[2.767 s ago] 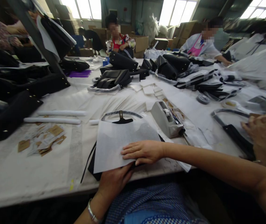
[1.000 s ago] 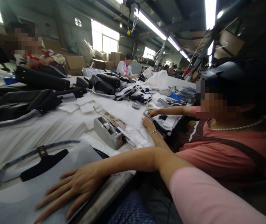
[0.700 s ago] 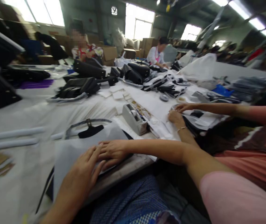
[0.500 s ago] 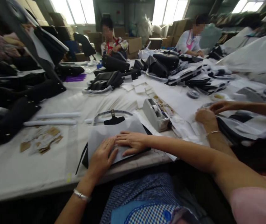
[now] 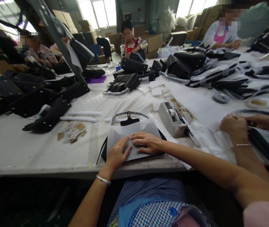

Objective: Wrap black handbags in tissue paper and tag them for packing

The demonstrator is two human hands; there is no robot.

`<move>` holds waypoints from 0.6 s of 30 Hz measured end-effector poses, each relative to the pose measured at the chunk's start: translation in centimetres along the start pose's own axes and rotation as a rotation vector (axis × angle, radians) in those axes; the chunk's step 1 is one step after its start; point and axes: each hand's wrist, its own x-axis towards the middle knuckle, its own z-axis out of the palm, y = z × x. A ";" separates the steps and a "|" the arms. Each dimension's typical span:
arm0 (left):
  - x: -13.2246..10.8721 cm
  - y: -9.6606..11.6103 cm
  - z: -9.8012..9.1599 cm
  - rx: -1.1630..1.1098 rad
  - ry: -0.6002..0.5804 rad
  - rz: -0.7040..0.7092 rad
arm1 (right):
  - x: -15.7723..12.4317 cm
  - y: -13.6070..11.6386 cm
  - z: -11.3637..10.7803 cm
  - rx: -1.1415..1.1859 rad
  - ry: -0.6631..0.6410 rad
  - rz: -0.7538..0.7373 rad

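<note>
Head view: both hands lie flat on a white sheet (image 5: 146, 127) covering most of a black handbag (image 5: 104, 154), fingers extended, gripping nothing. The left hand (image 5: 117, 152) and right hand (image 5: 147, 142) are just beside each other. The bag rests beneath them at the table's (image 5: 77, 157) near edge, its wrapped handle (image 5: 139, 113) pointing away from the person, its long axis running left to right.

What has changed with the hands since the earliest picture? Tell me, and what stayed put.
The left hand has left the near edge of the black bag and moved up onto the white sheet, beside the right hand. The right hand stays on the sheet; the tape dispenser stands beside the bag as before.
</note>
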 end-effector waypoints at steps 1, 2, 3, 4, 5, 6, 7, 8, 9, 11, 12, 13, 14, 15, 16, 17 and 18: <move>0.0 0.0 0.0 0.004 -0.002 -0.003 | -0.1 0.1 0.1 -0.008 0.004 -0.005; 0.0 0.1 -0.1 0.011 -0.002 -0.004 | -0.1 0.1 0.1 -0.015 0.011 -0.009; 0.1 0.1 -0.1 0.018 0.001 -0.003 | -0.2 0.1 0.1 -0.022 0.020 -0.011; 0.1 0.1 0.0 0.024 0.004 -0.002 | -0.2 0.1 0.1 -0.029 0.031 -0.010; 0.1 0.1 0.0 0.028 0.006 0.001 | -0.2 0.1 0.1 -0.038 0.040 -0.009; 0.1 0.1 0.1 0.029 0.007 0.002 | -0.2 0.0 0.0 -0.048 0.037 -0.015; 0.1 0.1 0.1 0.029 0.008 0.002 | -0.2 -0.1 -0.1 -0.059 0.024 -0.026; 0.1 0.1 0.2 0.029 0.008 0.002 | -0.2 -0.3 -0.2 -0.068 0.005 -0.042; 0.1 0.1 0.2 0.029 0.009 0.001 | -0.2 -0.4 -0.3 -0.075 -0.013 -0.059; 0.1 0.0 0.2 0.029 0.012 -0.002 | -0.2 -0.5 -0.4 -0.072 -0.023 -0.085; 0.1 0.0 0.2 0.029 0.013 -0.003 | -0.2 -0.5 -0.4 -0.058 -0.007 -0.085; 0.1 0.0 0.1 0.027 0.011 0.000 | -0.3 -0.4 -0.3 -0.038 0.022 -0.077; 0.1 0.0 0.1 0.024 0.006 0.008 | -0.5 -0.3 -0.2 -0.012 0.055 -0.064; 0.2 -0.1 0.1 0.023 0.001 0.018 | -0.6 -0.2 0.0 0.010 0.093 -0.045; 0.2 -0.1 0.1 0.026 -0.007 0.032 | -0.8 0.0 0.2 0.025 0.128 -0.022; 0.2 -0.1 0.1 0.034 -0.011 0.049 | -0.9 0.1 0.4 0.030 0.160 -0.001; 0.2 -0.1 0.2 0.050 -0.011 0.065 | -1.0 0.3 0.6 0.024 0.178 0.012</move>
